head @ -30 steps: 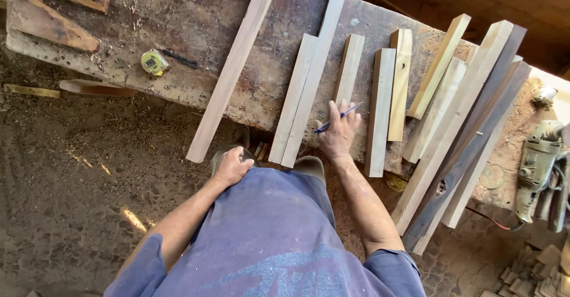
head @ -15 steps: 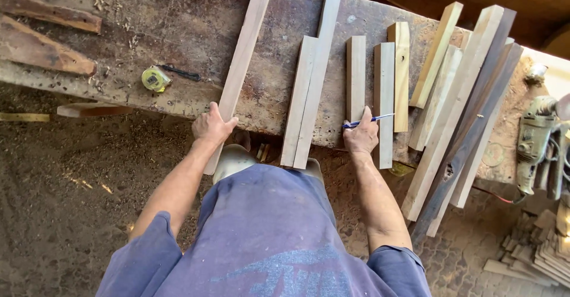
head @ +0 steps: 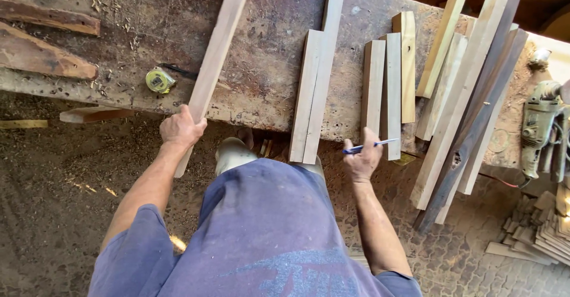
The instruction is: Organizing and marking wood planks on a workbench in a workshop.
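My left hand grips the near end of a long wooden plank that lies diagonally across the worn workbench and overhangs its front edge. My right hand holds a blue pen and rests against the near end of a short light board. Between my hands, two boards lie side by side, poking over the bench edge. More short boards lie just right of my right hand.
A yellow tape measure sits on the bench left of the plank. Rough dark wood scraps lie far left. Several long boards lean at the right, beside a power tool. Sawdust covers the ground.
My left hand rose from my lap to the long plank and closed on its near end. My right hand, still holding the pen, came back from the bench to the short board's end.
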